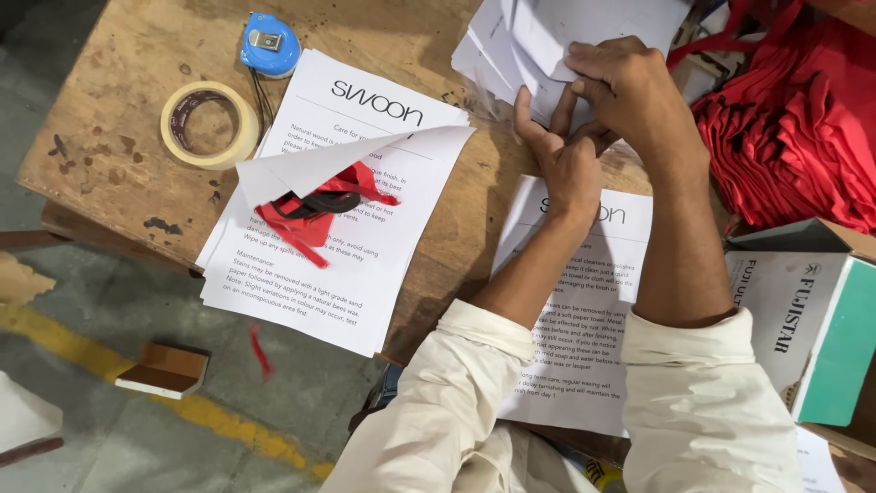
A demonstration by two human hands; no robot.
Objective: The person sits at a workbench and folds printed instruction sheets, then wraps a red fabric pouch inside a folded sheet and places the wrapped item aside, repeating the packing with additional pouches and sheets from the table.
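Seen from the head camera, the left hand (568, 169) and right hand (630, 91) meet at upper centre of the frame, fingers pressed together on a loose pile of folded white paper sheets (538, 36) at the top edge of the worn wooden table (119, 82). Pressed unevenly, the fold could likely crease crooked, or sheets could slide off the pile. At left, a stack of printed white leaflets (310, 274) overhangs the table edge above the grey concrete floor (109, 438) and might slip. Red cloth bags (794, 137) crowd the upper right.
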